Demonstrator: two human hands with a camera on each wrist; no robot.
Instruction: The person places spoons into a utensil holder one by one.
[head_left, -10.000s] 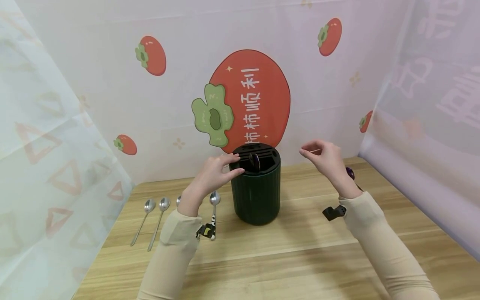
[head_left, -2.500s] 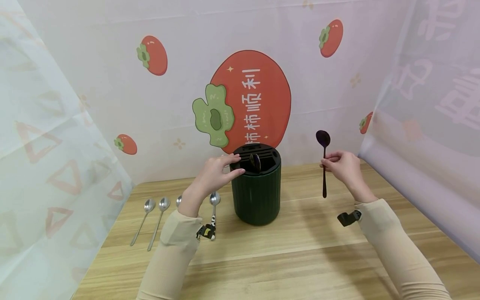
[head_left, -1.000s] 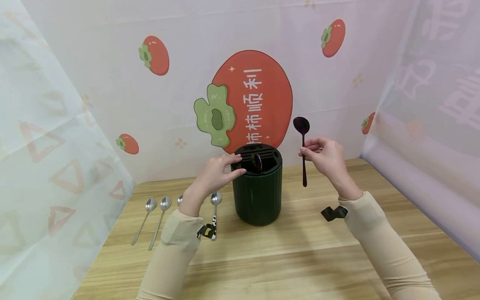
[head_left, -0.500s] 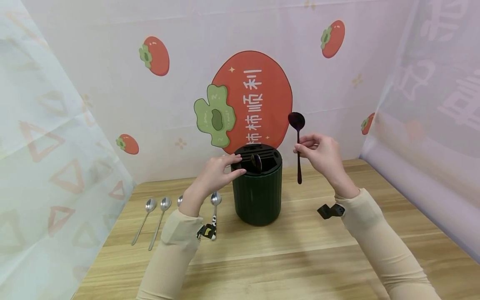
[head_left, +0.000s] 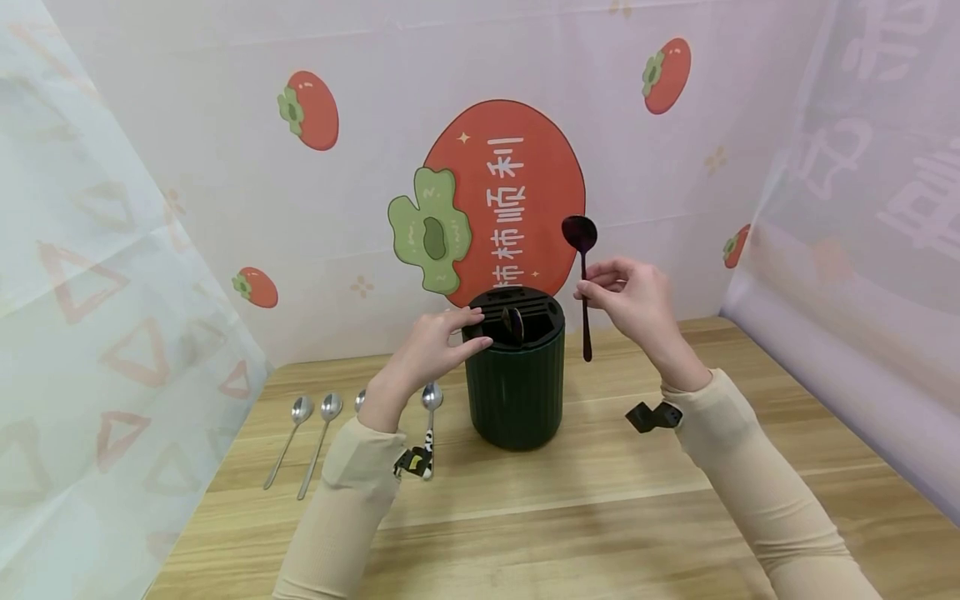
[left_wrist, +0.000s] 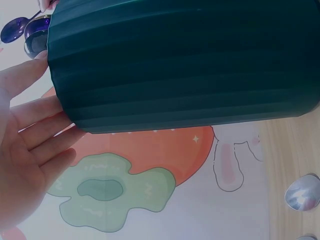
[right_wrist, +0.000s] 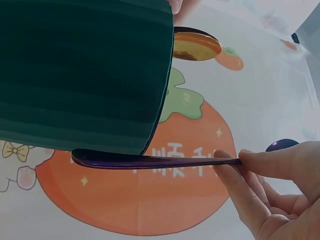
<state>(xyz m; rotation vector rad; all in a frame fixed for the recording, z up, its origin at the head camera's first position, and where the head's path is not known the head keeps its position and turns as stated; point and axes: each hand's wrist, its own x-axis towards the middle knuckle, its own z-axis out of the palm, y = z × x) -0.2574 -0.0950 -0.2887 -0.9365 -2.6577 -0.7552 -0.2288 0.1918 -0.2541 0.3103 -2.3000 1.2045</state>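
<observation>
My right hand [head_left: 633, 300] pinches a dark purple spoon [head_left: 580, 233] by its handle between thumb and fingers. The spoon is nearly upright, bowl up, just right of a dark green ribbed utensil holder [head_left: 516, 400]. In the right wrist view its handle [right_wrist: 130, 161] appears alongside the holder's rim. My left hand [head_left: 431, 346] touches the holder's top rim at the left with fairly straight fingers, thumb on the near side. Spoon bowls stick up from the holder's open compartment, a gold one [right_wrist: 197, 45] showing in the right wrist view.
Several silver spoons lie left of the holder, among them a plain spoon [head_left: 330, 407] and one with a black-and-white patterned handle [head_left: 428, 450]. My left forearm partly covers the row. A persimmon-printed cloth [head_left: 360, 167] hangs behind the wooden table [head_left: 570, 533].
Ten seconds ago my right hand held no spoon. Since then it has picked up the purple spoon and carried it left and up toward the holder. The left hand has stayed at the rim.
</observation>
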